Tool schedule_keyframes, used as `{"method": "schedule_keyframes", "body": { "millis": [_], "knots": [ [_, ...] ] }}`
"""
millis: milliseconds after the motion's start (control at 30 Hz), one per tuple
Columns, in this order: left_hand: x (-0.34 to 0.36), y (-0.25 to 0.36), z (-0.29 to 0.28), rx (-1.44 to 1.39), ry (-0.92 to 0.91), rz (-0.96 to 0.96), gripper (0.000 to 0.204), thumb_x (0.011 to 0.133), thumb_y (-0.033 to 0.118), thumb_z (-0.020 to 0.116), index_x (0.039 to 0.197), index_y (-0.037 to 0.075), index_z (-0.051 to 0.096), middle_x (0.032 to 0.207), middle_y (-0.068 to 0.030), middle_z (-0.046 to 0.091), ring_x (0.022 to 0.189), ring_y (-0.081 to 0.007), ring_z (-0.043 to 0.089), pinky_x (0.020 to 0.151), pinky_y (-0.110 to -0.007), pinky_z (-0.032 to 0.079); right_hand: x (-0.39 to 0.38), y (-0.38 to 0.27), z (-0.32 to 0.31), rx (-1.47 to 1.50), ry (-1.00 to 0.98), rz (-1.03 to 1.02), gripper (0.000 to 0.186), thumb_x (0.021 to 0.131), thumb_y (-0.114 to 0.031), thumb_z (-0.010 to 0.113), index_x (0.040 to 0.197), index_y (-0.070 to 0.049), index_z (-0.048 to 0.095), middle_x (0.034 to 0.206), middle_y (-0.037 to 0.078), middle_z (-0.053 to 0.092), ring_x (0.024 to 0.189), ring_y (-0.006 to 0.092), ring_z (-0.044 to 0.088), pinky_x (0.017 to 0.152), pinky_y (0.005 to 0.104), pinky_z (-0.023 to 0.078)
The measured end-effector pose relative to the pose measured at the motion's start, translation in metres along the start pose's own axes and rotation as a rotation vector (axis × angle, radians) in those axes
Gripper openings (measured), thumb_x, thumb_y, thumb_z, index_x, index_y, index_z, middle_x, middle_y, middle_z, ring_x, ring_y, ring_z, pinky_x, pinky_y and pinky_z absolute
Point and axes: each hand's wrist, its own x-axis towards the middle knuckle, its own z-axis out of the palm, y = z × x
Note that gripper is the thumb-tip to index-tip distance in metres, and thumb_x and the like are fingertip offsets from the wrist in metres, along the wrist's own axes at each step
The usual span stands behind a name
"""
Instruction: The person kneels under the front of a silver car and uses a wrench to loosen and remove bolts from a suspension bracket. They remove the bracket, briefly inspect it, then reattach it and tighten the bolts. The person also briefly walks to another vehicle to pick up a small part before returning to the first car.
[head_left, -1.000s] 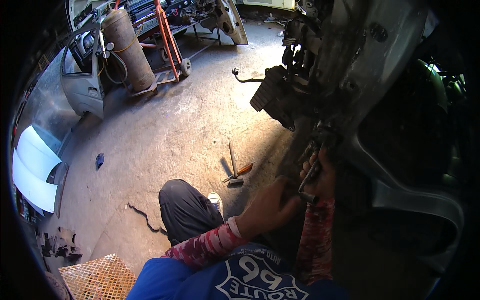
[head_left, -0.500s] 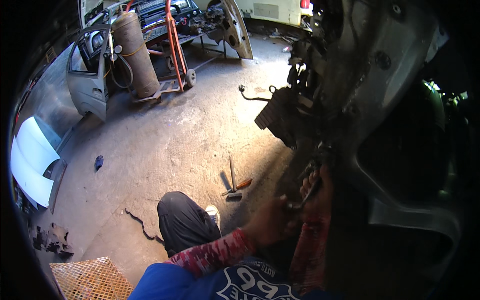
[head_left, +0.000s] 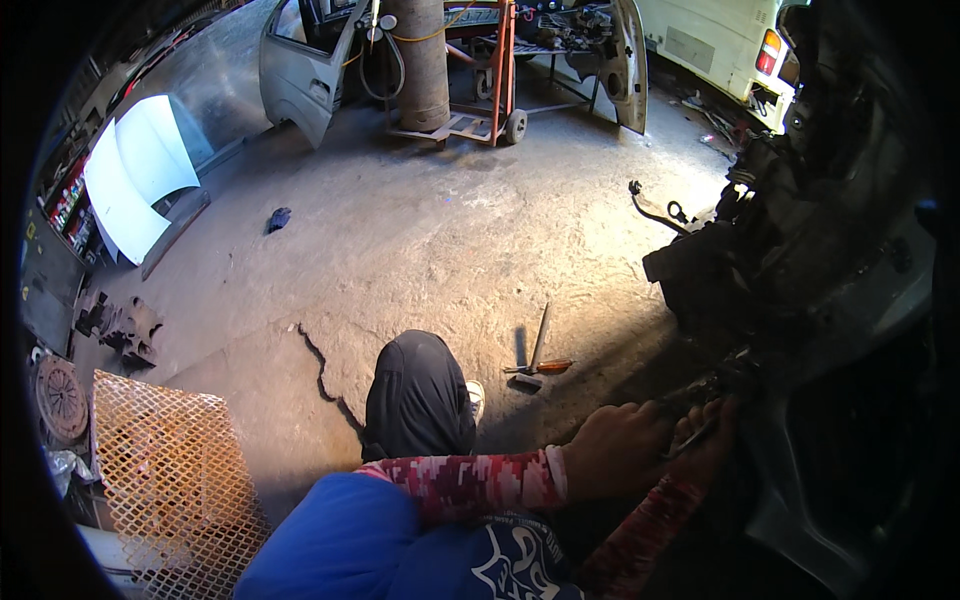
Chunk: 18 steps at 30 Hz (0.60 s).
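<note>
My right hand (head_left: 708, 440) is closed around a slim, shiny metal tool (head_left: 690, 438), perhaps a wrench; its working end is lost in shadow. Beside it, my left hand (head_left: 618, 452) reaches across with curled fingers at the dark metal parts (head_left: 700, 388) under the vehicle body. What those fingers grip is hidden. Both hands sit close together below a dark boxy part (head_left: 695, 280) on the vehicle's underside. On the floor to their left lie a hammer (head_left: 541, 335) and an orange-handled tool (head_left: 556, 367), likely a screwdriver.
The vehicle's dark body (head_left: 850, 290) stands close on the right. A rusty mesh sheet (head_left: 165, 450) is at lower left, near scrap pieces (head_left: 125, 325). White panels (head_left: 140, 180) lean farther back. A gas cylinder (head_left: 424, 85) rests on an orange trolley (head_left: 503, 80) ahead.
My view has swung left and down, so the scene shifts rightward. My left hand has moved from the tool's near end to beside my right hand, at the dark parts.
</note>
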Motion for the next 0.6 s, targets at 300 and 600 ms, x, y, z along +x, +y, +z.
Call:
{"method": "schedule_keyframes", "body": {
  "millis": [300, 600],
  "knots": [
    [0.011, 0.012, 0.061, -1.716, -0.330, -0.358, 0.034, 0.098, 0.025, 0.052, 0.122, 0.001, 0.052, 0.105, -0.0029, 0.060, 0.094, -0.0078, 0.055, 0.081, -0.029, 0.049, -0.003, -0.007, 0.002, -0.393, 0.396, -0.035, 0.035, 0.099, -0.047, 0.049, 0.107, -0.014, 0.058, 0.069, -0.007, 0.044, 0.054, 0.0061, 0.037, 0.050, 0.0236, 0.039],
    [-0.010, 0.005, 0.023, -0.720, 0.011, -0.293, 0.046, 0.088, 0.034, 0.063, 0.117, 0.000, 0.055, 0.106, -0.0183, 0.063, 0.094, -0.0306, 0.065, 0.078, -0.040, 0.051, 0.019, -0.015, -0.038, 0.164, -0.328, 0.176, 0.040, 0.103, -0.043, 0.042, 0.122, -0.010, 0.055, 0.066, -0.007, 0.044, 0.054, 0.0046, 0.041, 0.050, 0.0238, 0.040]
  ]
}}
